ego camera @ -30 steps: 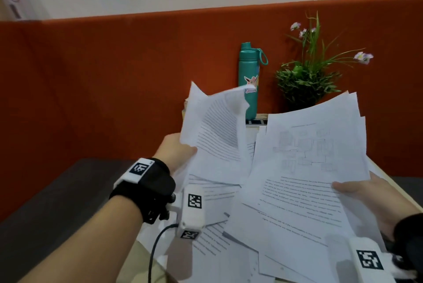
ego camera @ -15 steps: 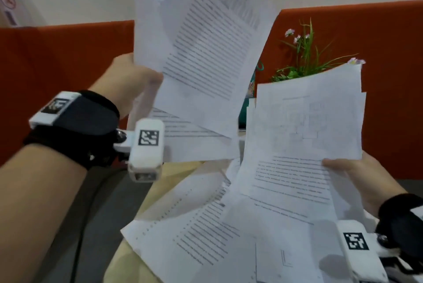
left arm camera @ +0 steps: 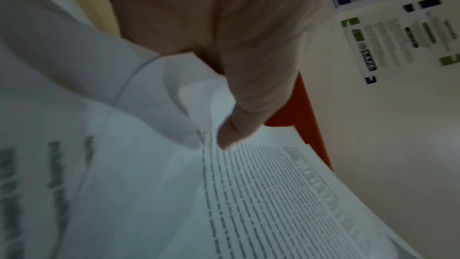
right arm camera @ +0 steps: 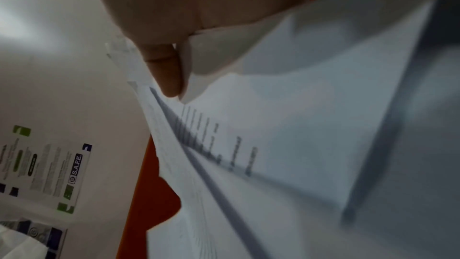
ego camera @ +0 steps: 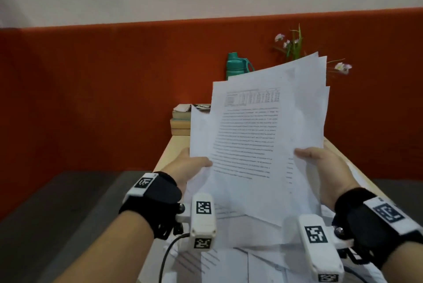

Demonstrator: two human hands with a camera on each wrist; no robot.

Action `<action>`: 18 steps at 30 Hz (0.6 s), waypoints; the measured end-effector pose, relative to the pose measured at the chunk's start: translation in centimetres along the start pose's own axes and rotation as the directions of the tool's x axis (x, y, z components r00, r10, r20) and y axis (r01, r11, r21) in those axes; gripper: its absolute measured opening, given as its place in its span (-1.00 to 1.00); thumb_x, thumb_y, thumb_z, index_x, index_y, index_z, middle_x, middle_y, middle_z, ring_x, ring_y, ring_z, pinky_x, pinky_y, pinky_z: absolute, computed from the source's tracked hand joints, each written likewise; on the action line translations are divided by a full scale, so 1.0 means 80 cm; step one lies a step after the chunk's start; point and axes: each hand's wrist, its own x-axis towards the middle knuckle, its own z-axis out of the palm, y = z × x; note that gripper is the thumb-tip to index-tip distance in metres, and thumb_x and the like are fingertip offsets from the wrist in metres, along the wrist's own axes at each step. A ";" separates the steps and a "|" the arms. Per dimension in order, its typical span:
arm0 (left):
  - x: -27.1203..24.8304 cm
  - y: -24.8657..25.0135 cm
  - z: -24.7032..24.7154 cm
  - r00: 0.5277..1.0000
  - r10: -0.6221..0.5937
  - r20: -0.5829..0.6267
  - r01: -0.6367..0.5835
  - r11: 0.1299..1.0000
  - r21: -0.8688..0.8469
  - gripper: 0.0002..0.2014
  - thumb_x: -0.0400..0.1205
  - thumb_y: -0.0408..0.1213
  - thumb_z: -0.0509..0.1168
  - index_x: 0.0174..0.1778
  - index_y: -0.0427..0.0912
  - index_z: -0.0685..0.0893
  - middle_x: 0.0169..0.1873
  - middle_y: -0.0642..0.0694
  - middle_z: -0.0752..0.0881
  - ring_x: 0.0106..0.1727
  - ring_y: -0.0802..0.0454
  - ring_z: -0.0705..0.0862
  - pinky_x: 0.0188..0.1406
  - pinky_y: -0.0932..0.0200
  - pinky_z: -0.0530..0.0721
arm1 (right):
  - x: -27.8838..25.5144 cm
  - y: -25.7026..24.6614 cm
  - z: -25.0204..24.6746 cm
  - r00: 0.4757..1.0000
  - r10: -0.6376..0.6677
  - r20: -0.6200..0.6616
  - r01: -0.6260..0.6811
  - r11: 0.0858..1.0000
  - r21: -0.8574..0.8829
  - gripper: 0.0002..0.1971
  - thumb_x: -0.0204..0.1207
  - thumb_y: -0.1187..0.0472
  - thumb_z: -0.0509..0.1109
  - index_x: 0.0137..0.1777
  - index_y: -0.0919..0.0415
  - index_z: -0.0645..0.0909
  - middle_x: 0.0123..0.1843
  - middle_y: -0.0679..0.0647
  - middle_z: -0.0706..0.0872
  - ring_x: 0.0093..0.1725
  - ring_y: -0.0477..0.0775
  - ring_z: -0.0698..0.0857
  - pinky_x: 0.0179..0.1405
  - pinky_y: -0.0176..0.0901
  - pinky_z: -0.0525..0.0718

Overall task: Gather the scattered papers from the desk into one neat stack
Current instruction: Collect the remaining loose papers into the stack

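A loose bundle of white printed papers (ego camera: pixel 256 136) is raised above the light wooden desk (ego camera: pixel 170 157), its sheets fanned and uneven at the top. My left hand (ego camera: pixel 190 166) pinches the bundle's left edge, thumb on the front sheet (left arm camera: pixel 273 194). My right hand (ego camera: pixel 320 161) grips the right edge, thumb over the top page (right arm camera: pixel 298 125). More papers (ego camera: pixel 229 262) lie scattered on the desk below the wrists.
A stack of books (ego camera: pixel 183 122) sits at the desk's far end. A teal bottle (ego camera: pixel 237 65) and a flowering plant (ego camera: pixel 295 45) stand behind the papers against the orange partition (ego camera: pixel 114 90). Dark floor lies left of the desk.
My left hand has swung its sheets down from high on the left and laid them onto the bundle in my right hand. Both hands now hold one bundle at its sides.
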 end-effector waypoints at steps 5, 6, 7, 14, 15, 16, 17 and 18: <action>-0.001 0.005 0.005 0.997 0.048 0.062 -0.048 0.999 -0.013 -0.66 0.61 -0.53 0.28 0.30 -0.20 0.58 0.25 -0.21 0.73 0.16 -0.20 0.72 0.03 0.03 0.72 | -0.001 0.001 0.004 0.997 -0.016 0.081 0.018 1.000 -0.023 -0.68 0.54 -0.01 0.39 0.27 0.02 0.69 0.17 0.03 0.87 0.15 0.15 0.82 0.25 0.14 0.67; -0.004 0.008 0.003 0.995 0.065 0.072 -0.063 0.997 -0.036 -0.70 0.62 -0.56 0.26 0.17 -0.14 0.64 0.22 -0.22 0.75 0.20 -0.26 0.72 0.18 -0.09 0.69 | -0.003 -0.001 0.005 0.993 -0.030 0.110 0.040 0.996 -0.084 -0.66 0.48 0.02 0.45 0.25 0.00 0.69 0.14 0.00 0.88 0.11 0.12 0.84 0.21 0.10 0.70; -0.010 0.012 0.001 0.993 0.074 0.088 -0.070 0.996 -0.054 -0.71 0.62 -0.55 0.26 0.04 -0.04 0.67 0.16 -0.19 0.77 0.25 -0.28 0.70 0.32 -0.19 0.62 | -0.004 -0.003 0.005 0.992 -0.041 0.122 0.058 0.988 -0.143 -0.63 0.45 0.13 0.48 0.27 0.03 0.68 0.14 0.01 0.88 0.09 0.12 0.85 0.17 0.07 0.73; -0.011 0.002 -0.019 0.984 0.015 0.176 0.011 0.989 -0.148 -0.75 0.63 -0.39 0.30 -0.17 0.03 0.80 -0.24 0.02 0.90 -0.16 -0.02 0.84 -0.05 0.02 0.77 | -0.012 0.005 0.021 0.981 0.069 0.181 -0.042 0.988 -0.151 -0.72 0.59 0.40 0.31 0.25 0.28 0.69 0.15 0.24 0.86 0.07 0.26 0.84 0.26 0.16 0.70; -0.013 0.000 -0.023 0.986 0.004 0.167 0.019 0.990 -0.137 -0.80 0.62 -0.40 0.31 -0.03 -0.02 0.77 -0.23 -0.03 0.90 -0.21 -0.03 0.85 -0.19 0.08 0.81 | -0.011 0.008 0.026 0.977 0.082 0.195 -0.047 0.983 -0.178 -0.70 0.59 0.40 0.31 0.29 0.30 0.68 0.17 0.24 0.85 0.12 0.28 0.82 0.29 0.17 0.68; -0.015 -0.001 -0.025 0.985 -0.020 0.170 0.045 0.988 -0.147 -0.79 0.62 -0.39 0.31 0.12 -0.11 0.74 -0.13 -0.13 0.89 -0.17 -0.09 0.86 -0.26 0.09 0.82 | -0.010 0.010 0.028 0.975 0.088 0.202 -0.048 0.979 -0.196 -0.69 0.59 0.41 0.31 0.31 0.31 0.67 0.19 0.23 0.85 0.14 0.27 0.81 0.30 0.15 0.67; -0.017 -0.002 -0.029 0.983 -0.049 0.178 0.078 0.984 -0.161 -0.73 0.61 -0.37 0.32 0.22 -0.17 0.71 0.01 -0.22 0.86 -0.08 -0.16 0.85 -0.23 0.05 0.82 | -0.011 0.012 0.031 0.974 0.090 0.208 -0.047 0.978 -0.204 -0.68 0.60 0.41 0.30 0.32 0.30 0.66 0.20 0.21 0.84 0.15 0.25 0.81 0.30 0.13 0.67; -0.020 -0.003 -0.032 0.980 -0.071 0.184 0.102 0.981 -0.167 -0.68 0.60 -0.35 0.34 0.29 -0.20 0.69 0.10 -0.27 0.83 -0.03 -0.19 0.84 -0.22 0.04 0.81 | -0.010 0.013 0.034 0.974 0.090 0.209 -0.045 0.976 -0.211 -0.69 0.60 0.40 0.30 0.31 0.28 0.66 0.20 0.19 0.85 0.15 0.22 0.82 0.31 0.11 0.67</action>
